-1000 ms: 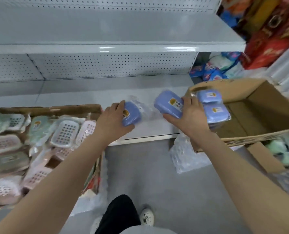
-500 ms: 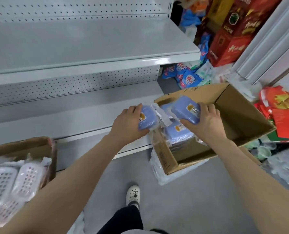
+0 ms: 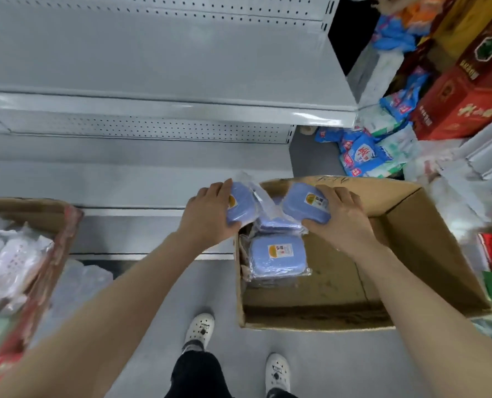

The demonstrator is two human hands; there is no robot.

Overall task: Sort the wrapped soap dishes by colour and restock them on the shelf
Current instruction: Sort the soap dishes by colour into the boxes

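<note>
My left hand point(image 3: 209, 215) grips a wrapped blue soap dish point(image 3: 240, 205) at the near left corner of a brown cardboard box point(image 3: 428, 254). My right hand point(image 3: 338, 218) grips a second wrapped blue soap dish point(image 3: 303, 206) just above the box. More wrapped blue dishes lie inside the box below the hands, one point(image 3: 279, 255) face up with a yellow label. The grey metal shelf point(image 3: 124, 185) runs behind both hands, its lower board bare.
A second cardboard box point(image 3: 58, 234) at the left holds several wrapped pink and white soap dishes. Red cartons point(image 3: 451, 110) and blue packets point(image 3: 362, 156) are piled at the right. Grey floor and my white shoes point(image 3: 200, 330) lie below.
The view has swung right and down. Both hands, each still holding a blue dish, now hover at the brown box, which sits more centrally; the left box has slid toward the frame edge.
</note>
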